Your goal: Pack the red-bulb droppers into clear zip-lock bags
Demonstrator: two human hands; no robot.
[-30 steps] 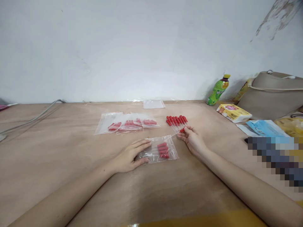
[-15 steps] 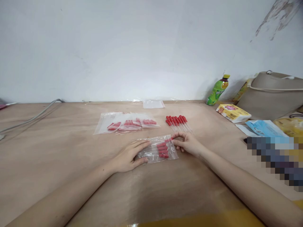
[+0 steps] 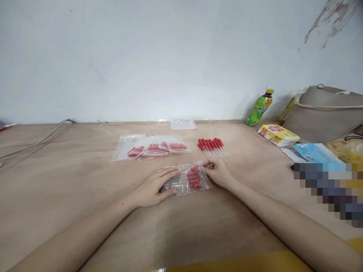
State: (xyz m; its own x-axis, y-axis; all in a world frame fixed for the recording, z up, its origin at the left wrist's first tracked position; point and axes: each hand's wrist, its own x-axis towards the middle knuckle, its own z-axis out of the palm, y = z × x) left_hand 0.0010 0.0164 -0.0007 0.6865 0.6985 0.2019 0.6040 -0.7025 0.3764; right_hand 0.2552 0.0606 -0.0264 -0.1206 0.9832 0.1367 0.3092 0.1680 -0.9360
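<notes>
A clear zip bag [image 3: 181, 185] lies on the table in front of me, with several red-ended droppers [image 3: 194, 177] inside it. My left hand [image 3: 155, 187] rests on the bag's left end, thumb and fingers spread. At the bag's upper right corner, my right hand [image 3: 218, 172] pinches the edge between thumb and fingers. Behind the right hand, several loose red-topped droppers [image 3: 211, 143] lie side by side with clear stems. Filled bags [image 3: 154, 146] with red pieces overlap behind the left hand.
Flat white bags [image 3: 183, 125] lie by the wall. To the right are a green bottle [image 3: 259, 108], a yellow tissue pack [image 3: 278, 135], a blue packet [image 3: 317, 153] and a grey-beige bag [image 3: 326, 113]. A grey cable [image 3: 42, 139] runs at the left.
My right hand has moved slightly left and closed on the bag's edge. The red piece that was at the opening now lies inside, above the others. My left hand stays on the bag.
</notes>
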